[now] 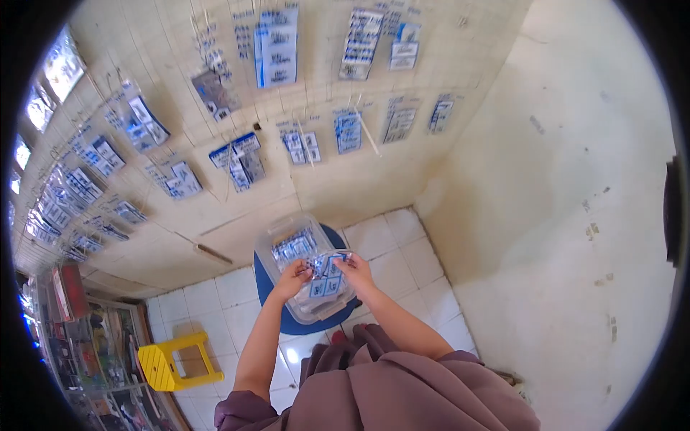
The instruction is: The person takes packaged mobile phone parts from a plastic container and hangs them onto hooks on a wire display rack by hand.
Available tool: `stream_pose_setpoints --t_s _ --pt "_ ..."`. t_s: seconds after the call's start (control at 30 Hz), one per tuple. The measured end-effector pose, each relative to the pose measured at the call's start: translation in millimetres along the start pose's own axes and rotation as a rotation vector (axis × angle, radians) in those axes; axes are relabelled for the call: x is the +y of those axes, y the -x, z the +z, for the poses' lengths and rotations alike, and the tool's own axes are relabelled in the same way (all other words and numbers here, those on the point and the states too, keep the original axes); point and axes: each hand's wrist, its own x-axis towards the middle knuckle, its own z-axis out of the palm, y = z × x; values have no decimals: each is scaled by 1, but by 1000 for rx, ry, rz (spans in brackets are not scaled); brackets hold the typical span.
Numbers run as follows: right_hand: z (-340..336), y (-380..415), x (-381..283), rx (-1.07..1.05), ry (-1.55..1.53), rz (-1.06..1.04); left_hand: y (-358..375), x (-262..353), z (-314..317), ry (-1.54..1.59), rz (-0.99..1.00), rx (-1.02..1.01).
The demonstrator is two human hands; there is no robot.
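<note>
Both my hands are over a clear plastic box point(310, 314) that sits on a round blue stool point(262, 284). My left hand point(292, 280) is closed on the left edge of a bunch of small blue-and-white packets point(327, 284). On the other side, my right hand point(355, 272) pinches the same bunch near its upper right corner. More blue-and-white packets point(295, 245) lie inside the far end of the box. The print on the packets is too small to read.
Several rows of hanging packets point(277, 54) cover the wall ahead. A yellow step stool point(180, 361) stands on the white tiled floor point(232, 294) to the left. Beyond it is a glass display case point(93, 345). A bare wall point(553, 215) rises on the right.
</note>
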Motion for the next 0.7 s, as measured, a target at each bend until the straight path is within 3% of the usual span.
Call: stream_pose_setpoints --t_s 0.13,0.33,0.5,0.7 --pt "-22 2 -57 -46 74 -148 -3 74 29 -44 72 -144" --pt "-53 18 -137 -141 67 -424 -17 175 83 -171 246 -175" --pt "-96 30 -201 -184 96 -487 -28 233 153 -78 506 -44" --pt "-177 22 -288 -248 99 -649 -59 299 253 48 633 -12"
